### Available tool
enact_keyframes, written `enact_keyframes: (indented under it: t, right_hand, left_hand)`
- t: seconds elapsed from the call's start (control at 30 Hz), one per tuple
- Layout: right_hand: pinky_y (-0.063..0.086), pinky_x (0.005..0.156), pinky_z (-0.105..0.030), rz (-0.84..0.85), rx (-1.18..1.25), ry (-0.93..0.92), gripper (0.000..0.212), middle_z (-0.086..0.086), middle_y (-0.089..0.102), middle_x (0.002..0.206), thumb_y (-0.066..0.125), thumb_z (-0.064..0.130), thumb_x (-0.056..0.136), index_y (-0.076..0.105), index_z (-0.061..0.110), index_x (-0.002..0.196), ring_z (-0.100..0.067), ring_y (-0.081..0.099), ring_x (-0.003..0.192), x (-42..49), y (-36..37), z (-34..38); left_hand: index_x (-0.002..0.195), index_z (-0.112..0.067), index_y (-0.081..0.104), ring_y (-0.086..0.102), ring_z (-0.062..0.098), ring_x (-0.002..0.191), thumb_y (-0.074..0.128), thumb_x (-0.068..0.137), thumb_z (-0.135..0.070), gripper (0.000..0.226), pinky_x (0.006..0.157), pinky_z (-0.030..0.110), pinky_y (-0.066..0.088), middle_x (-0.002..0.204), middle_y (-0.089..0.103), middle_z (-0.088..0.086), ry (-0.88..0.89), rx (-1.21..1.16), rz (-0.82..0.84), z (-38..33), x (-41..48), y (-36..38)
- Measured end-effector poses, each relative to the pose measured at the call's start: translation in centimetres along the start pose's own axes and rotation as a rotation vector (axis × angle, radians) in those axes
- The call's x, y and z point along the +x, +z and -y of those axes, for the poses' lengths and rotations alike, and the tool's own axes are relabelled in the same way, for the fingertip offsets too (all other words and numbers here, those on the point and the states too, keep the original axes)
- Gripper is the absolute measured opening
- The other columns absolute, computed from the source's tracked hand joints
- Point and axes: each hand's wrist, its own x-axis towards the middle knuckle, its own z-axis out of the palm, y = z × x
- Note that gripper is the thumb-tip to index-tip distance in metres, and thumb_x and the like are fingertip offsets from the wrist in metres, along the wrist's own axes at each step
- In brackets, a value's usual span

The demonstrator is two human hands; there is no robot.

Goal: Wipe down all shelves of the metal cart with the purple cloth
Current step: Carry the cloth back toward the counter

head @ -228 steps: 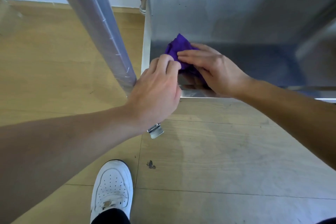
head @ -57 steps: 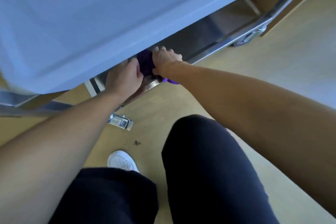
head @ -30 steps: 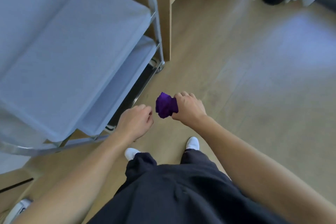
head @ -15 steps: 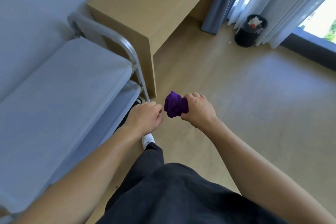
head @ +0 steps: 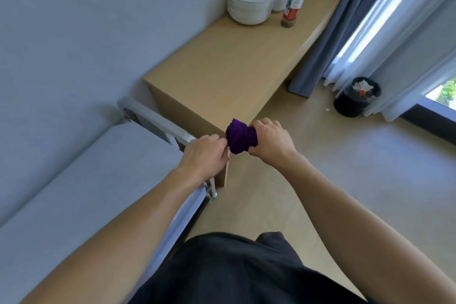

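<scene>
One wide-angle view, worn on the person's head, faces forward and steeply down. Both forearms (head: 128, 224) enter from the bottom edge, near the lens; the left hand (head: 203, 155), right hand (head: 270, 142) and bunched purple cloth (head: 240, 137) sit mid-frame. The grey metal cart (head: 74, 180) fills the lower left; the long light-wood surface (head: 234, 64) recedes upper right.

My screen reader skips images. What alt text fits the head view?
The right hand grips a bunched purple cloth, the left hand at its edge, by the metal cart and a wooden counter.
</scene>
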Motion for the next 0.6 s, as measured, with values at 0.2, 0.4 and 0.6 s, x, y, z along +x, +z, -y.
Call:
enact_keyframes:
  t: [0.2,0.4,0.6]
  right_hand:
    - [0.043,0.088,-0.040,0.064,-0.170,-0.277,0.050,-0.004,0.052,0.117,0.068,0.028,0.079,0.050,0.021,0.125,-0.026,0.047,0.110,13.1,-1.8,1.1]
    - [0.044,0.090,-0.041,0.189,-0.316,-0.598,0.051,-0.004,0.050,0.121,0.066,0.030,0.081,0.047,0.023,0.128,-0.026,0.045,0.112,23.3,-2.3,1.9]
    - [0.045,0.091,-0.041,0.256,-0.424,-0.845,0.051,-0.008,0.045,0.130,0.057,0.017,0.089,0.040,0.020,0.136,-0.029,0.043,0.117,27.3,1.0,0.7]
  left_hand:
    - [0.094,-0.015,0.061,0.058,0.021,0.082,0.044,0.097,-0.026,0.020,0.062,0.032,0.044,0.087,0.060,0.000,-0.167,0.040,-0.062,3.8,6.0,0.6]
    - [0.098,-0.016,0.059,0.058,0.017,0.082,0.042,0.099,-0.029,0.020,0.068,0.031,0.051,0.091,0.061,0.000,-0.398,0.001,-0.129,5.2,12.0,1.5]
    - [0.107,-0.017,0.059,0.059,0.017,0.091,0.041,0.098,-0.036,0.028,0.072,0.030,0.051,0.104,0.060,0.000,-0.534,-0.022,-0.097,3.7,16.3,2.4]
